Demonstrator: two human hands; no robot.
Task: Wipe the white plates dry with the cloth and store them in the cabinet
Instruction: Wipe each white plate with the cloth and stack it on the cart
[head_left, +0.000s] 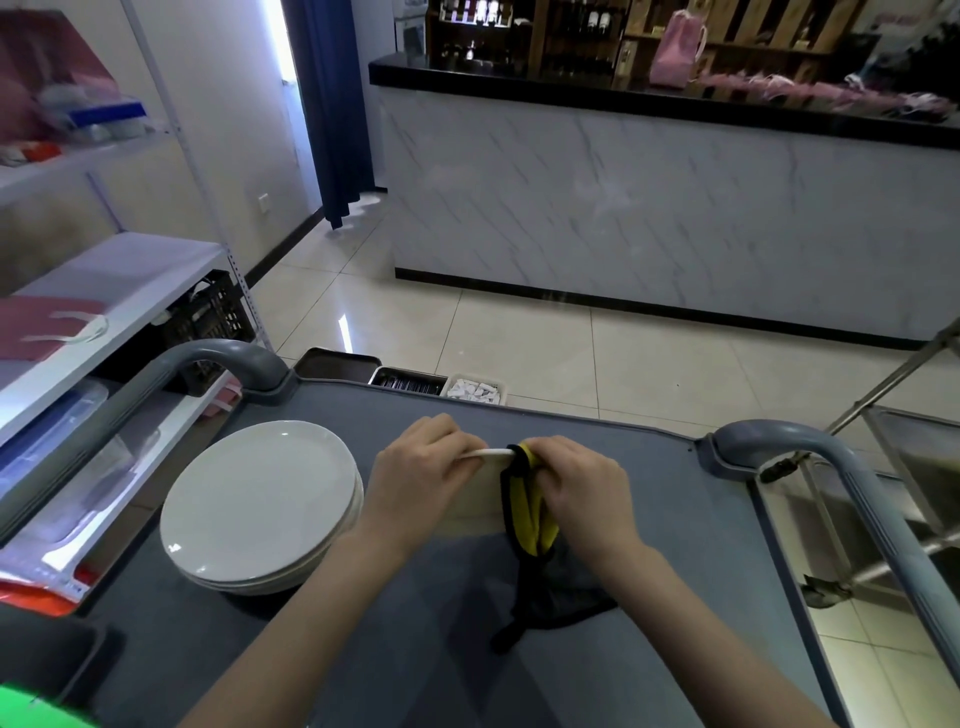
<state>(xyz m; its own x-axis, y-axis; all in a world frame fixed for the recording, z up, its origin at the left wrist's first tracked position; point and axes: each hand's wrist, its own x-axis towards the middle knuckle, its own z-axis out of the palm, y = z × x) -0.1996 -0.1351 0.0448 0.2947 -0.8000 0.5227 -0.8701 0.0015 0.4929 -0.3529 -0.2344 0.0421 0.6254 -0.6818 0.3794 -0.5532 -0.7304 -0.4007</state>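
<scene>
**Desk:** What are the hands doing?

**Operator:** On my feed the left hand (421, 470) grips one white plate (477, 491), with its fingers curled over the upper rim. The plate stands up on edge above the cart top (675, 525). The right hand (584, 483) pinches the yellow cloth (527, 506) against the plate's right edge. The cloth is folded over the rim there, and the right fingers are curled round it.

**Desk:** Is the whole cloth in that hand?

**Operator:** No. Its black-edged tail hangs down below the right hand and lies on the cart top, between the two forearms.

**Desk:** Where are the other plates?

**Operator:** I see a stack of white plates (260, 499) on the cart top, just left of the left hand and close beside the left forearm. I cannot count them from this angle.

**Desk:** And around the cart?

**Operator:** A grey left handle (208, 358) and right handle (810, 452) curve up at its sides. Past the far end, lower down, a dark tray (337, 364), a cutlery bin (408, 383) and a bin of white packets (475, 391) sit side by side. White shelving (104, 291) stands to the left. A marble-fronted counter (649, 208) runs across the tiled floor (519, 338) ahead of me.
</scene>
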